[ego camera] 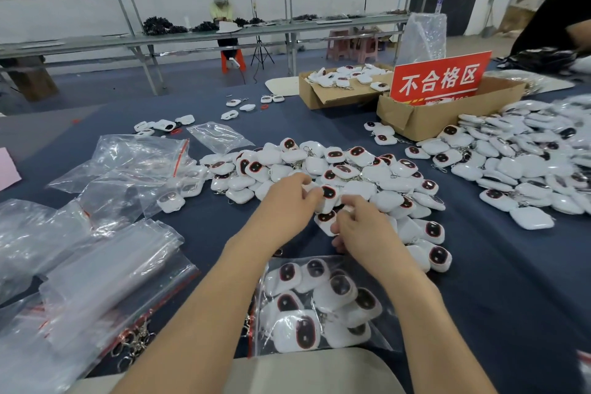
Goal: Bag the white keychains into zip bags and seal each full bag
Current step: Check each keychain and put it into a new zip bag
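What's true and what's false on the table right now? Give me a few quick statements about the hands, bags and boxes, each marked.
1. The left hand and right hand are both at the central pile, fingers curled on keychains. True.
2. The zip bag nearest the person is empty. False: it holds several keychains.
3. The red sign stands in a cardboard box. True.
4. The empty zip bags lie right of the pile. False: they lie to its left; a second heap of keychains lies to the right.
5. The far cardboard box is empty. False: keychains lie in it.
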